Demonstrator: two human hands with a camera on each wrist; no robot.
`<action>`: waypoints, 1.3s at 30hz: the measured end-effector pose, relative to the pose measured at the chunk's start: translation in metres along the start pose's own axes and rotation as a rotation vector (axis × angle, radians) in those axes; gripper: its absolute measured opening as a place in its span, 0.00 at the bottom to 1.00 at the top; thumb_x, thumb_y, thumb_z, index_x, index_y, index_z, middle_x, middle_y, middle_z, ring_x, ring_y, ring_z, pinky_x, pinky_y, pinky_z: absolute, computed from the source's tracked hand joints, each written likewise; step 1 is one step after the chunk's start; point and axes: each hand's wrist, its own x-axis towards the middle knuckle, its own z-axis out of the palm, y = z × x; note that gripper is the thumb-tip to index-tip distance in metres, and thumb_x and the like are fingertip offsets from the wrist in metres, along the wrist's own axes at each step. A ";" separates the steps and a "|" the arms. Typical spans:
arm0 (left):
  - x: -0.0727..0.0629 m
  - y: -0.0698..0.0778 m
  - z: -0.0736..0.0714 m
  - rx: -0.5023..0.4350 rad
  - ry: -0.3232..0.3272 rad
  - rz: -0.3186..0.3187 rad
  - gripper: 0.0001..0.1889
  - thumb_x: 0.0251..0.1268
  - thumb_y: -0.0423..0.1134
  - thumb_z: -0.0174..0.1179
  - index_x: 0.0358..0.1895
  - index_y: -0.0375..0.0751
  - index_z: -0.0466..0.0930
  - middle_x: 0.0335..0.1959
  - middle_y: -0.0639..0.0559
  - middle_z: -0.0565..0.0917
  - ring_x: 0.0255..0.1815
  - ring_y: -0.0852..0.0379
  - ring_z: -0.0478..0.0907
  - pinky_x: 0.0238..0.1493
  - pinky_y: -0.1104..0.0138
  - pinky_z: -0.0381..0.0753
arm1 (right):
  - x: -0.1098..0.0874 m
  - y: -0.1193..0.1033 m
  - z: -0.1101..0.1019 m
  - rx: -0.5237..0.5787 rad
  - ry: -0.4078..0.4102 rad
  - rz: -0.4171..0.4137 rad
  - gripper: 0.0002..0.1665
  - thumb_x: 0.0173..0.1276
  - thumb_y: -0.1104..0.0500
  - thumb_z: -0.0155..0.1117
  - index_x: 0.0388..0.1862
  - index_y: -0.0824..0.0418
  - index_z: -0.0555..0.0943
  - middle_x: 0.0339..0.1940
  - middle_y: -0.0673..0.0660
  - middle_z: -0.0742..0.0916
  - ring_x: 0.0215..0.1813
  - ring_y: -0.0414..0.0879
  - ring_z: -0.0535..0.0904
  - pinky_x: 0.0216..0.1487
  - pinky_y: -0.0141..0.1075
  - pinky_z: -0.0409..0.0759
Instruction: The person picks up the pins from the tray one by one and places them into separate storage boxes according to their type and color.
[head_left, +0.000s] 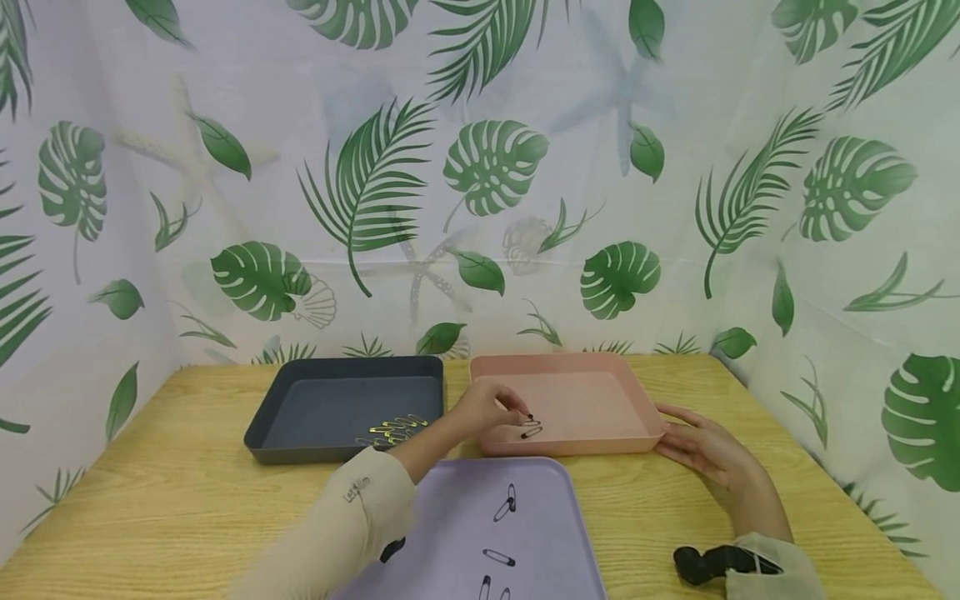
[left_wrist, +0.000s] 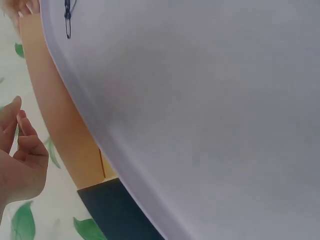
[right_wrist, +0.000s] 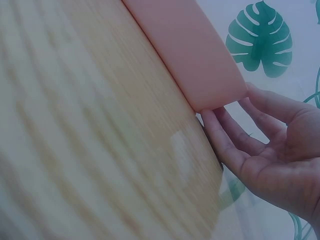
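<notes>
My left hand is over the front left part of the pink tray, thumb and finger pinching a black-ended safety pin. Another black-ended safety pin shows just below the fingertips. In the left wrist view this hand has thumb and fingertip close together; the pin is not clear there. With fairly straight fingers, my right hand touches the pink tray's right front corner, as the right wrist view also shows. Several black-ended safety pins lie on the lavender tray in front.
A dark grey tray stands to the left of the pink one, with several yellow safety pins in its front right part. All the trays are on a wooden table. A leaf-patterned curtain surrounds the back and sides.
</notes>
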 end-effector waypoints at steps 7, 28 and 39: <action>-0.030 0.011 -0.004 -0.009 -0.096 0.047 0.03 0.53 0.27 0.63 0.30 0.34 0.85 0.29 0.55 0.83 0.28 0.64 0.72 0.27 0.73 0.72 | 0.001 0.001 0.000 -0.012 0.005 -0.002 0.29 0.71 0.67 0.49 0.70 0.64 0.58 0.48 0.54 0.81 0.51 0.48 0.77 0.54 0.42 0.71; -0.106 0.017 0.003 -0.124 -0.342 -0.034 0.05 0.48 0.25 0.66 0.29 0.38 0.85 0.21 0.60 0.78 0.19 0.67 0.70 0.21 0.76 0.68 | 0.002 0.003 -0.002 0.005 -0.048 -0.036 0.21 0.67 0.64 0.57 0.58 0.53 0.74 0.47 0.54 0.82 0.50 0.48 0.78 0.51 0.40 0.74; -0.117 0.011 0.010 -0.113 -0.418 0.010 0.04 0.46 0.25 0.68 0.27 0.36 0.84 0.18 0.62 0.76 0.18 0.70 0.68 0.19 0.79 0.66 | 0.001 0.000 0.000 0.012 -0.001 0.007 0.24 0.70 0.68 0.49 0.64 0.57 0.67 0.47 0.53 0.82 0.50 0.48 0.78 0.53 0.42 0.72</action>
